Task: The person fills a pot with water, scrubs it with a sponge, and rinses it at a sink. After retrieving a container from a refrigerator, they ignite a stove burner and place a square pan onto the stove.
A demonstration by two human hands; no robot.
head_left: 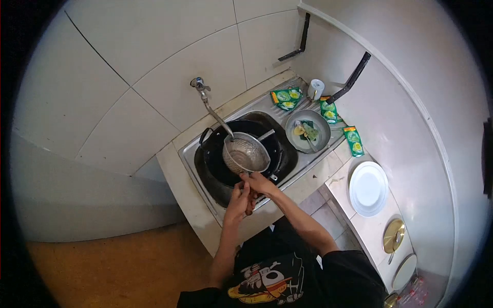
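Left hand [238, 204] and right hand [261, 184] are together at the near side of the dimpled metal bowl [246, 155], grip unclear — loose hold could tip it into the black pot [213, 160].

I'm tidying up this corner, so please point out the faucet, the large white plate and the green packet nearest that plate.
Faucet [219, 120]: head view, middle of its spout.
Large white plate [368, 189]: head view, center of its face.
Green packet [353, 141]: head view, middle of its front.

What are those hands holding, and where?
Right hand and left hand are together at the near edge of the metal bowl; whether they hold it can't be told.
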